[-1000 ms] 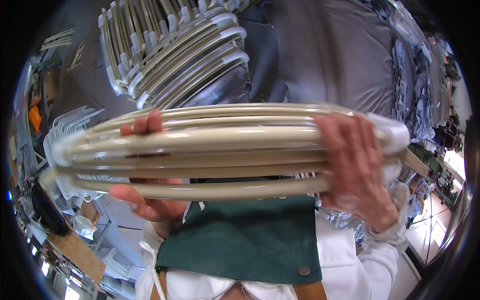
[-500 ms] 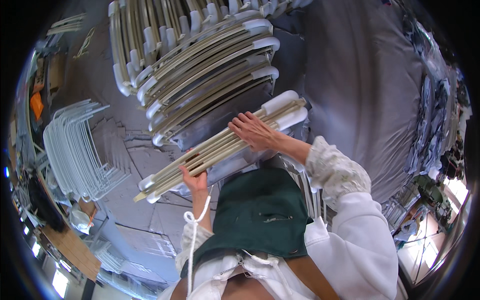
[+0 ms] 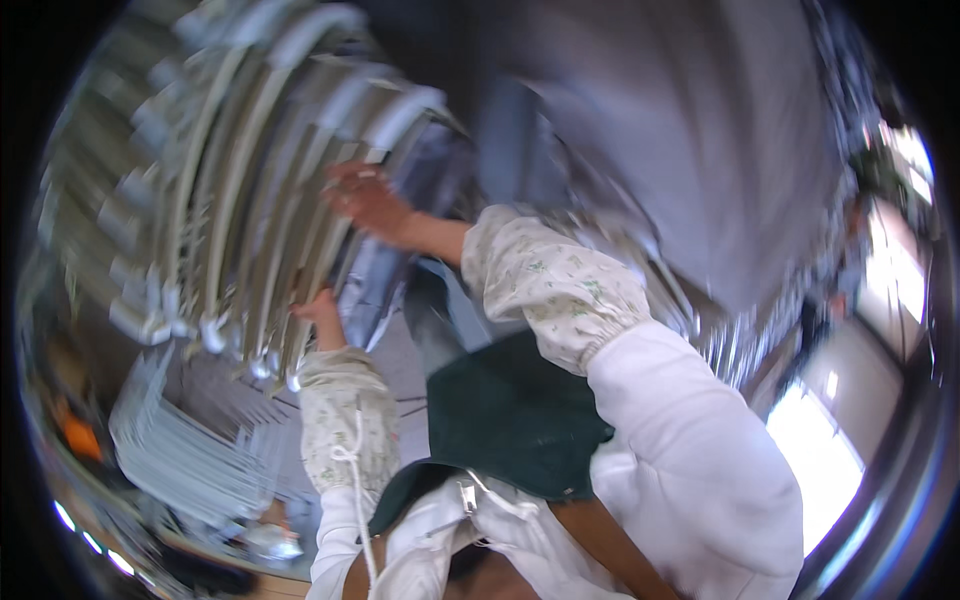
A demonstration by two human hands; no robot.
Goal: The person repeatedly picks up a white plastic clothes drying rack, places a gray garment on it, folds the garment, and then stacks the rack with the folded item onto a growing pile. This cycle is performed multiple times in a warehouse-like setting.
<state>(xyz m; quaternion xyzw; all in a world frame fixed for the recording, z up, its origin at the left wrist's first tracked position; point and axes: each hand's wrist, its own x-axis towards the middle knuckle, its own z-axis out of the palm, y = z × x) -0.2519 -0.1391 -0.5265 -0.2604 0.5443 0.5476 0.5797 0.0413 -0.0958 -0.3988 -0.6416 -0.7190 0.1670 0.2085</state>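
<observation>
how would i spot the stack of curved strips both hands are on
Start at the dark green apron low in the middle and follow the two floral sleeves up and left. The right hand and the left hand both rest on the pile of long curved cream strips. It is blurred, and larger and higher than the paler stack below it.

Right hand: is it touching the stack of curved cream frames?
Touching. The head view, though blurred, shows the right hand with fingers spread flat on the stack of curved cream frames, no gap visible.
</observation>
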